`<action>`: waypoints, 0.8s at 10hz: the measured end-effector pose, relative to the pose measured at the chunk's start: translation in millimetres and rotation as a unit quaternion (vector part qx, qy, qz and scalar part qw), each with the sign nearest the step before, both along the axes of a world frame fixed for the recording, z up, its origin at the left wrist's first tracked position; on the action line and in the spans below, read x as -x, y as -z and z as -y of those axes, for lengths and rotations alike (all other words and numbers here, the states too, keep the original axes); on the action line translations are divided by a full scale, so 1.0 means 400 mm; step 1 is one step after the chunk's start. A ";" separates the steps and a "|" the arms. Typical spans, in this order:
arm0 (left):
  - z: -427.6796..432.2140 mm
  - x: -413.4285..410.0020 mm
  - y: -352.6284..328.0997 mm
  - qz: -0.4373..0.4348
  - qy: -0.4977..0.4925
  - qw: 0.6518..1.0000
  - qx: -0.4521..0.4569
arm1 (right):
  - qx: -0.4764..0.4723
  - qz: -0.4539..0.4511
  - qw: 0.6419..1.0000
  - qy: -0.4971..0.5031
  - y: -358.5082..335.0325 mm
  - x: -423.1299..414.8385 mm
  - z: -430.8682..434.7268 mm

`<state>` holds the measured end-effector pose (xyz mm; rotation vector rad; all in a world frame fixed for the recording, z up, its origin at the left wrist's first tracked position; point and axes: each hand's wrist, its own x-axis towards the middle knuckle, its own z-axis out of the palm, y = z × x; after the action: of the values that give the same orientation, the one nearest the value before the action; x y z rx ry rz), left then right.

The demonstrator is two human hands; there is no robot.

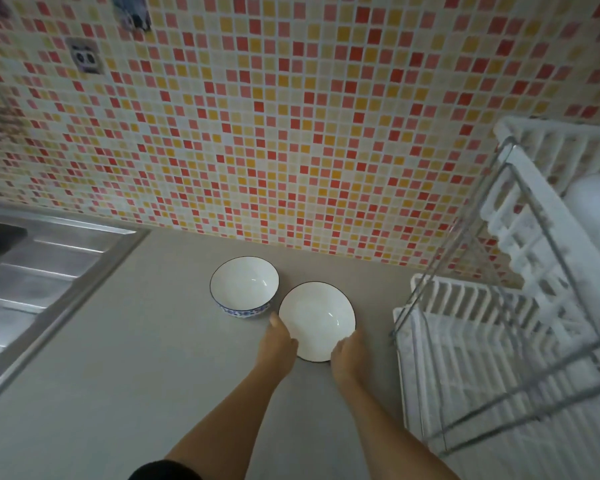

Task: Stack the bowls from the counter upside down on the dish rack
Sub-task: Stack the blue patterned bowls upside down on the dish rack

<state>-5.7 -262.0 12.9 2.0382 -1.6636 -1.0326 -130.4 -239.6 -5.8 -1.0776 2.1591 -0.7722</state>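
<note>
Gripping the nearer bowl point(317, 320) from both sides: left hand point(279, 344) on its left rim, right hand point(349, 353) on the lower right rim. Both hands closed on this one bowl. It tips so the white inside faces the camera; probably lifted at the near edge or just clear of the counter point(153, 358), cannot say which.

Two-handed hold at opposite rim points: reads as set up for a flip, since the bowl must go mouth-down. Judgement only.

Second bowl point(245, 285) sits upright on the counter, just beside the held one and nearer the tiled wall point(291, 116). Blue pattern on its outer wall, dark rim line. Untouched.

Dish rack point(499, 341) stands at the right, white slatted tiers in a metal frame, near the bowls, so the carry is short. No bowl clearly stacked on the lower tier.

Sink point(42, 271) with its steel drainer at far left, well apart.

Hard to make out:
- Fingers under the held bowl are hidden by the rim; only a thumb point(274, 320) and knuckles show.
- Held bowl's outer wall not visible, so pattern unknown.
- Pale blurred shape on the rack's upper tier, at the right edge; cannot identify.
- Rack cut off at right and bottom.
- Dark object in the sink, blurred.
- Wall socket point(85, 57) and something above it, smeared by lens distortion.
</note>
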 end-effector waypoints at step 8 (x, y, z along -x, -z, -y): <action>-0.533 -0.085 -0.609 -0.383 -0.148 0.811 0.416 | 0.493 0.124 0.853 -0.115 -0.597 -0.111 -0.507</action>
<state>28.4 -48.8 256.3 1.0255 -1.0156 -0.6692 -85.9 -36.8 232.9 -1.5510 1.3119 -1.8684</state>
